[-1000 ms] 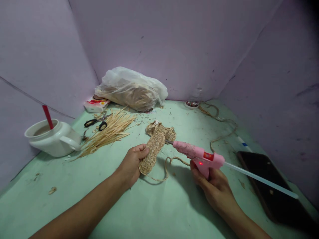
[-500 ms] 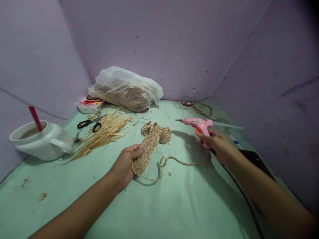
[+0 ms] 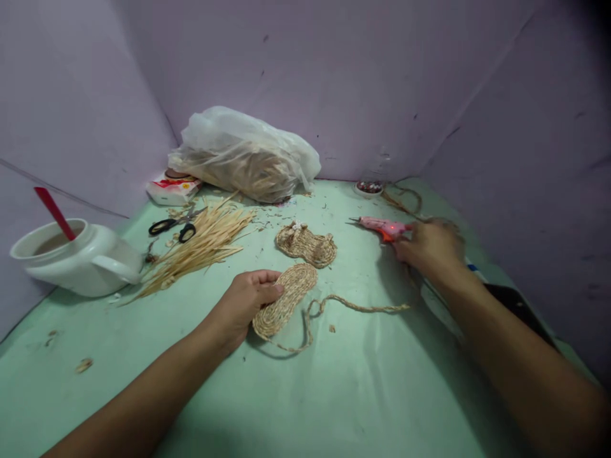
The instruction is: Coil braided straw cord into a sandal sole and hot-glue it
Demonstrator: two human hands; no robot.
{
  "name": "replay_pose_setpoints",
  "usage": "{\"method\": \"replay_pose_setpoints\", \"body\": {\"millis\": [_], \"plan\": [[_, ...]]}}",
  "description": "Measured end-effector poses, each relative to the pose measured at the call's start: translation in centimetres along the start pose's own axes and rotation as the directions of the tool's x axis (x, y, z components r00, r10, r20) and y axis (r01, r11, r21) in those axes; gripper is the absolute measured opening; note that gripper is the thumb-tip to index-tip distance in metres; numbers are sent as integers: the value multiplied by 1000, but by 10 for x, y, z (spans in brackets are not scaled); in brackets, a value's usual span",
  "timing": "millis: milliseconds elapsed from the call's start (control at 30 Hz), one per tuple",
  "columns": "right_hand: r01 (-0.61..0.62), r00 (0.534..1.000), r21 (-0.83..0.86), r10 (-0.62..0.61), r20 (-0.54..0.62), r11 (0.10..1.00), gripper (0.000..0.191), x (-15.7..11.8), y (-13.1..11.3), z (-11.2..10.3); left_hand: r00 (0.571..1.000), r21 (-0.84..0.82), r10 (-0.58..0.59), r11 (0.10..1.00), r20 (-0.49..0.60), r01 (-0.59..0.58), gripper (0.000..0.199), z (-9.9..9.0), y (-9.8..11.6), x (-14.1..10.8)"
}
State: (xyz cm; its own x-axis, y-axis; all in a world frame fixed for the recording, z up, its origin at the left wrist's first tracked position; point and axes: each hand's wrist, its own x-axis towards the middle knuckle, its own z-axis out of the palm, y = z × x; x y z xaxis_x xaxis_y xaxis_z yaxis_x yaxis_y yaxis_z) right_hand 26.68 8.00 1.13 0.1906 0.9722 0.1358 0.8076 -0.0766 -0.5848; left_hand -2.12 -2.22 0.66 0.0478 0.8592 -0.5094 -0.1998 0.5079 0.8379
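Observation:
Pinched between the thumb and fingers of my left hand (image 3: 248,300) is a flat oval sole of coiled braided straw (image 3: 292,296). A loose braided cord (image 3: 356,306) trails from its lower end to the right over the table. Just behind it lies a second woven straw piece (image 3: 310,247) with a small whitish decoration, apart from the sole. My right hand (image 3: 432,245) is closed around a pink glue gun (image 3: 379,224), whose nozzle points left and whose red light is lit. The hand hides the gun's handle.
On the green table (image 3: 334,394), straw strips (image 3: 205,238) and black-handled scissors (image 3: 174,226) lie left. A white pot (image 3: 100,257) stands far left. Behind are a plastic bag (image 3: 248,156), a box (image 3: 174,191) and a bead dish (image 3: 369,188). A dark flat object (image 3: 518,305) lies right.
The glue gun has turned and dropped lower in my right hand, which has shifted right. The sole in my left hand now shows apart from the woven piece behind. The view has shifted slightly.

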Motion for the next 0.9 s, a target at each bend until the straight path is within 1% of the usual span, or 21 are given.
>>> {"method": "replay_pose_setpoints", "body": {"millis": [33, 67, 100, 133, 167, 200, 233, 267, 300, 333, 433, 500, 567, 633, 733, 767, 833, 867, 900], "plan": [[28, 998, -8, -28, -55, 1000, 8, -13, -10, -1, 1000, 6, 1, 1000, -6, -1, 30, 0, 0, -1], [128, 987, 25, -125, -101, 991, 11, -28, -22, -1, 1000, 9, 3, 1000, -6, -3, 33, 1, 1, -1], [235, 970, 114, -226, -84, 965, 15, -45, -34, 1, 1000, 10, 4, 1000, 0, -4, 34, 1, 1, -1], [347, 931, 220, -363, 37, 912, 18, -64, -45, 4, 1000, 7, 5, 1000, 10, -5, 34, 0, 1, -1], [443, 836, 313, -513, 194, 840, 18, -82, -56, 8, 1000, 0, 9, 1000, 19, -9, 34, 0, 0, -1], [517, 724, 364, -623, 296, 775, 17, -99, -64, 13, 1000, -8, 16, 1000, 21, -16, 34, 0, 0, 0], [590, 647, 371, -695, 314, 717, 15, -114, -70, 18, 999, -16, 27, 999, 18, -27, 34, -1, -1, 1], [654, 589, 350, -741, 322, 671, 15, -127, -74, 24, 999, -20, 42, 999, 11, -41, 34, -2, -1, 2], [700, 553, 322, -769, 320, 637, 15, -136, -76, 29, 998, -18, 59, 998, 0, -59, 34, -2, -2, 3], [734, 535, 292, -787, 308, 614, 16, -143, -76, 34, 997, -11, 75, 997, -12, -75, 35, -3, -2, 4], [776, 517, 259, -815, 262, 575, 19, -150, -70, 46, 994, 18, 102, 995, -30, -102, 36, -4, -3, 6], [789, 515, 259, -830, 217, 557, 15, -150, -66, 51, 994, 32, 107, 994, -35, -106, 34, -4, -3, 6], [801, 522, 246, -838, 161, 546, 16, -149, -64, 54, 992, 56, 118, 992, -33, -116, 30, -3, -3, 5], [803, 539, 227, -834, 115, 550, 19, -149, -64, 56, 991, 98, 131, 987, -31, -127, 26, -2, -3, 4], [798, 568, 189, -819, 82, 572, 18, -150, -64, 58, 988, 198, 149, 970, -25, -142, 24, -2, -4, 4], [799, 571, 175, -817, 77, 575, 17, -151, -64, 59, 988, 242, 155, 959, -18, -146, 25, -2, -4, 5], [802, 571, 158, -817, 79, 575, 17, -151, -64, 61, 983, 373, 183, 913, -9, -166, 25, -4, -6, 6], [802, 572, 155, -816, 80, 577, 17, -152, -64, 62, 976, 476, 217, 859, -4, -189, 23, -5, -6, 6], [799, 576, 156, -813, 81, 581, 17, -152, -65, 63, 963, 600, 270, 770, 3, -218, 21, -6, -7, 6]]}}
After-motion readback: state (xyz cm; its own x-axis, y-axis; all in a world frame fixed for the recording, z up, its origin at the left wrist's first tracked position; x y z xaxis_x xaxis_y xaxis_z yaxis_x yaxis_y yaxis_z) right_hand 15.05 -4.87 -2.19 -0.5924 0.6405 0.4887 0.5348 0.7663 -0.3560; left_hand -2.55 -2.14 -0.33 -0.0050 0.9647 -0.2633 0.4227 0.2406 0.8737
